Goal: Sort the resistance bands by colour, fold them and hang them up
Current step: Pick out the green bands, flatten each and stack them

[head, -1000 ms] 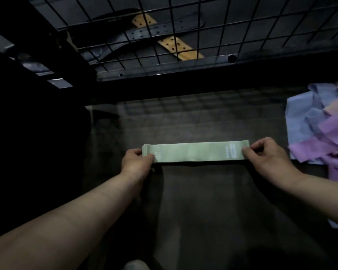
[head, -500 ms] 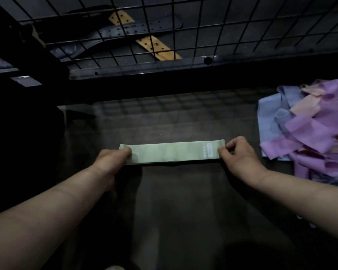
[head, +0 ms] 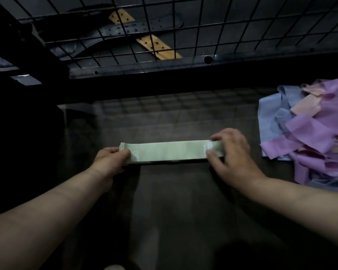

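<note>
Green bands [head: 170, 152]: flat stack, several layers visible at the left end, lying long-ways left to right on the dark table [head: 174, 201], about centre, between my two hands. White print near both ends, too blurred to read.

My left hand [head: 110, 159]: curled on the stack's left end, thumb on top, other fingers tucked below or behind it. Pinch grip, holding that end only.

My right hand [head: 230, 152]: on the stack's right end. Fingers hook over the far edge and the thumb presses the near side of the top, with the green end showing between them. Pinch grip here too, closed on the band. Cannot tell whether this end is lifted or flat on the table.

Stack looks straight, not yet folded over. The near edge casts a dark shadow line on the table.

Loose pile [head: 308, 129]: far right of the table, well apart from the green stack and just right of my right hand, not touching it. Mixed colours: purple, pale blue and peach strips, tangled and overlapping, unsorted. The pile runs off the right edge of view.

Wire grid panel [head: 232, 26]: across the far side, above the table edge, black mesh with a metal rail [head: 164, 65] along its lower edge. Behind the mesh are a dark strap [head: 135, 30] with punched holes and a tan strap [head: 156, 45] with holes, crossing each other.

Scene is dim; the left side is too dark to read.
</note>
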Available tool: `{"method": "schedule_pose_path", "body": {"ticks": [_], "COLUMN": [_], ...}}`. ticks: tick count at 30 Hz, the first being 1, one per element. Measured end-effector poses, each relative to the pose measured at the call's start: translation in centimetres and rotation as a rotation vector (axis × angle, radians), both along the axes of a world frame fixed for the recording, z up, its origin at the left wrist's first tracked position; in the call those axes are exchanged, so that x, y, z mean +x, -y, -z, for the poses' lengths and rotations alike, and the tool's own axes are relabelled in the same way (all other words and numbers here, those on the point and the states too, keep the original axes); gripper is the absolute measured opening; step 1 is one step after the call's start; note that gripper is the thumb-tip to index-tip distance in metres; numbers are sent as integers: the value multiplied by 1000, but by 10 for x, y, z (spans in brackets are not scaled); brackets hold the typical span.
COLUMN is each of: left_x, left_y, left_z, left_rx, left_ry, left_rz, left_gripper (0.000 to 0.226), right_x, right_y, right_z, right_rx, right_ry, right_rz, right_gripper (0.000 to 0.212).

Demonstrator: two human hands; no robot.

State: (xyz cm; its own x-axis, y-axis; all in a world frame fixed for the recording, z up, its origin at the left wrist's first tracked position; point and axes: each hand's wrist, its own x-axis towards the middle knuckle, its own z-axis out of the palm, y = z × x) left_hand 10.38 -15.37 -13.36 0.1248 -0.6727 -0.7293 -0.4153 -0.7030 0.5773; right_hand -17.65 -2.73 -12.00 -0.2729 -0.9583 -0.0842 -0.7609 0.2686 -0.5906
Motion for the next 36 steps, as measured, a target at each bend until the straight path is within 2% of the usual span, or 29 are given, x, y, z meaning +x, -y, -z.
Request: {"method": "schedule_pose_path", "body": {"ticks": [2, 3, 8, 12, 14, 18, 23, 26, 31, 36], "left_x": [0, 0, 0, 1, 2, 2, -1, -8, -26, -48], "left_y": [0, -1, -1, -2, -2, -2, -3, -7, -19, -27], "left_z": [1, 2, 1, 0, 1, -2, -6, -14, -38, -53], "left_rx": [-10, -15, -45, -51, -47, -34, -46, -111, -188, -269], "left_ry": [-1, 2, 16, 26, 20, 14, 18, 34, -12, -47], "left_rz": [6, 11, 22, 19, 13, 8, -17, -64, -96, -38], "left_gripper": [17, 17, 19, 20, 21, 23, 22, 19, 44, 24], "right_x": [18, 29, 55, 58, 61, 71, 75, 78, 77, 75], "right_y": [2, 5, 25, 23, 22, 23, 22, 22, 21, 21], "right_z": [-1, -1, 2, 0, -4, 2, 20, 21, 22, 23], "right_rx": [-94, -71, 277, 253, 232, 358, 492, 524, 505, 496], "right_ry": [-105, -142, -249, -226, -176, -271, -361, -350, -330, -317], "right_rz": [-280, -366, -594, -544, -474, -475, -496, -486, -478, -488], "right_gripper": [41, 43, 50, 47, 55, 73, 80, 82, 81, 81]}}
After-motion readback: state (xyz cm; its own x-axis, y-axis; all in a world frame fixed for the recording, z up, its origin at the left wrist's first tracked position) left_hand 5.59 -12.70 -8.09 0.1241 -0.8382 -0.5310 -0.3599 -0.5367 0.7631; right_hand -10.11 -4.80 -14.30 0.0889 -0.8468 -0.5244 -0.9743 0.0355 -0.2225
